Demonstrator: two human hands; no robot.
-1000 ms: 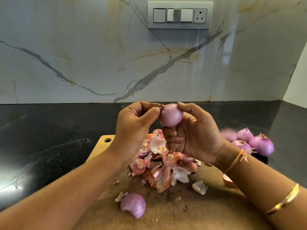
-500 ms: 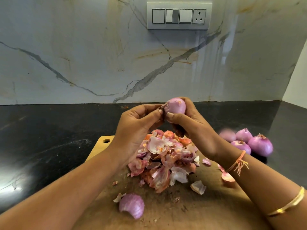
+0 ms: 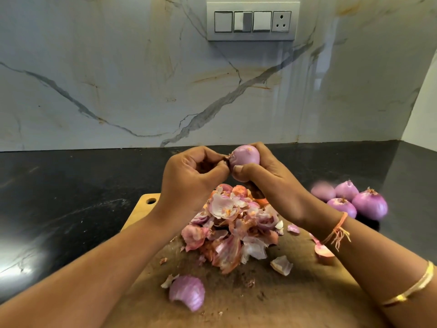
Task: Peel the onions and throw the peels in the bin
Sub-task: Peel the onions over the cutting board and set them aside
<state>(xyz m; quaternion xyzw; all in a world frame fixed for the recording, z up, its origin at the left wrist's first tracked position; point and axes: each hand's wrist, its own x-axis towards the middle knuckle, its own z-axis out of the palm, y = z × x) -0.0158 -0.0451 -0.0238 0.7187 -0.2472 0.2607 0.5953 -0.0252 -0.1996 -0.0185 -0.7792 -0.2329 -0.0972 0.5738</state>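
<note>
My right hand (image 3: pixel 267 183) grips a small purple onion (image 3: pixel 244 158) above the wooden cutting board (image 3: pixel 295 301). My left hand (image 3: pixel 189 183) pinches the root end of that onion, thumb and fingertips against its left side. Under both hands lies a pile of pink and orange onion peels (image 3: pixel 231 228) on the board. A curved purple peel piece (image 3: pixel 188 292) lies nearer to me on the board. Several purple onions (image 3: pixel 350 201) sit in a cluster on the black counter at the right. No bin is in view.
The black stone counter (image 3: pixel 71 209) runs left and right of the board. A marble wall (image 3: pixel 118 79) with a switch panel (image 3: pixel 251 21) stands behind it. Small peel scraps (image 3: pixel 281 265) lie scattered on the board's right part.
Both hands have lifted the onion slightly up and away from me, and my right hand has turned it so its rounded side faces up. The left-hand pinch stays at the root end.
</note>
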